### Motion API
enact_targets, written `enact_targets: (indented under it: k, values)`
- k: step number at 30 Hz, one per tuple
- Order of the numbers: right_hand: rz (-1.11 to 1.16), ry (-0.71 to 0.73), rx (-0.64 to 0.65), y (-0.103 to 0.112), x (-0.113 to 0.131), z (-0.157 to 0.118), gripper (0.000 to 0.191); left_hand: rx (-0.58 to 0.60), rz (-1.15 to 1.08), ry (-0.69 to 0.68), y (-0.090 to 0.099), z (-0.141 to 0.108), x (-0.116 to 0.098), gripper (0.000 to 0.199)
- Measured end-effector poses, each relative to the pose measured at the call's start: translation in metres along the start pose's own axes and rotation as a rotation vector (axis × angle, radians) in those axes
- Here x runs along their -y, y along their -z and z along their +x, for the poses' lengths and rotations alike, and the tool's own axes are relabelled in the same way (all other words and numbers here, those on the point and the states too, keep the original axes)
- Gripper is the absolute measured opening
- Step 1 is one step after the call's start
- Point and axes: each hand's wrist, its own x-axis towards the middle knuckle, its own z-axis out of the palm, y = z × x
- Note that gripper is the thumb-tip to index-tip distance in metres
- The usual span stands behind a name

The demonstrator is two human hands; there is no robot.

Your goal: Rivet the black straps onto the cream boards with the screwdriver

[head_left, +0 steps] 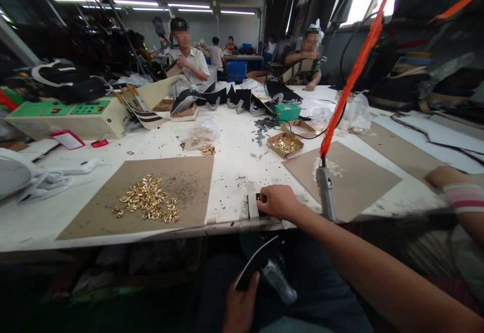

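Below the table edge, over the lap, my left hand (242, 297) grips a curved black strip (252, 267) with a pale edge; its thumb lies along the strip. My right hand (279, 202) is closed at the table's front edge, over a small dark block (251, 207) fixed down with pale tape. A hint of gold shows by its fingers, too small to name. To the left, a pile of gold metal clasps (149, 199) lies on a brown cardboard sheet (91, 217). Clear plastic wrapping (279, 281) hangs beside the black strip.
An electric screwdriver (325, 191) hangs from an orange cord (350, 80) right of my right hand. Behind it are a box of gold parts (285, 145) and a green box (286, 112). A co-worker's arm (459, 191) reaches in from the right. Two people sit across the table.
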Motion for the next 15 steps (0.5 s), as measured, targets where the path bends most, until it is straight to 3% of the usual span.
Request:
enact_targets:
  k: [4,10,15]
  values:
    - [0.09,0.022,0.07,0.004,-0.003,0.012,0.015,0.03,0.035,-0.021,0.0,0.004,0.008,0.058]
    - [0.309,0.155,0.007,-0.007,-0.017,0.007,0.013,0.05,0.075,0.017,0.0,0.008,0.017,0.062]
    - [0.49,0.25,0.044,-0.013,-0.031,0.008,0.016,0.031,0.065,0.005,-0.001,0.011,0.018,0.06]
